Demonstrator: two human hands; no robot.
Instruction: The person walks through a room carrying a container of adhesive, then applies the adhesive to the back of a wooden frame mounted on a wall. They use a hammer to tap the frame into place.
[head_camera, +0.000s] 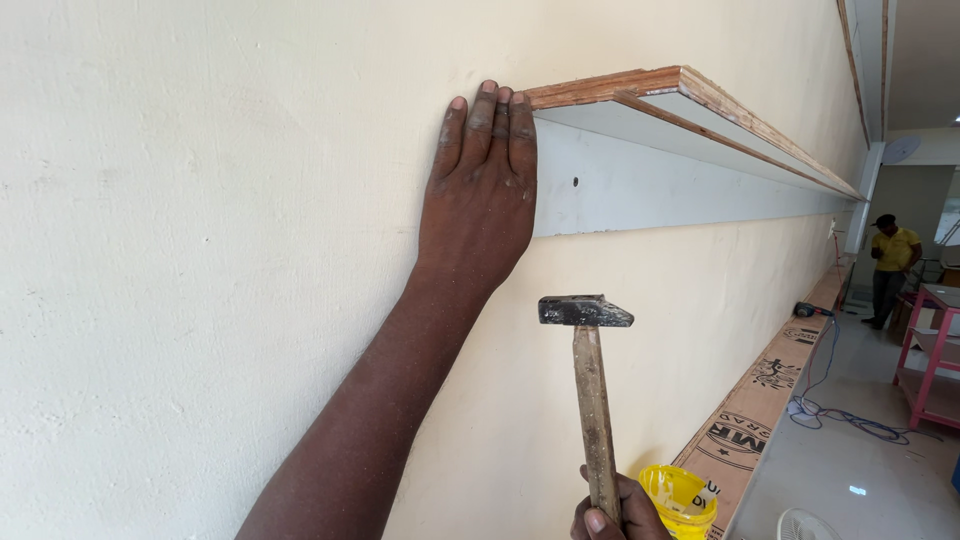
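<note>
Head view: the right hand (612, 512) is seen low in the frame, its grip wrapped tight around the bottom of a wooden hammer (590, 390) handle, only the knuckles and thumb showing. The hammer is held upright, its dark steel head (585, 311) poised below the shelf and a little to the right of the other hand. The left hand (480, 190) is pressed flat and open against the cream wall (200, 250), nothing gripped, fingertips touching the near end of the wall-mounted plywood shelf (690, 100). A small dark spot, perhaps a nail or screw, is seen on the white backing strip (680, 185) just right of that hand.

The risk is judged plain: the left hand's fingers are laid right beside the strip's end, so a glancing blow could land on them. The handle is gripped at its very end, so aim could wander and the plaster or white face could be dented.

A yellow tub (680, 498) is held close by the right hand; whether it is carried cannot be told. A long printed board (760, 400) runs along the wall's foot, and blue cable (840, 415) is trailed on the floor. A person in yellow (893, 262) stands well apart.
</note>
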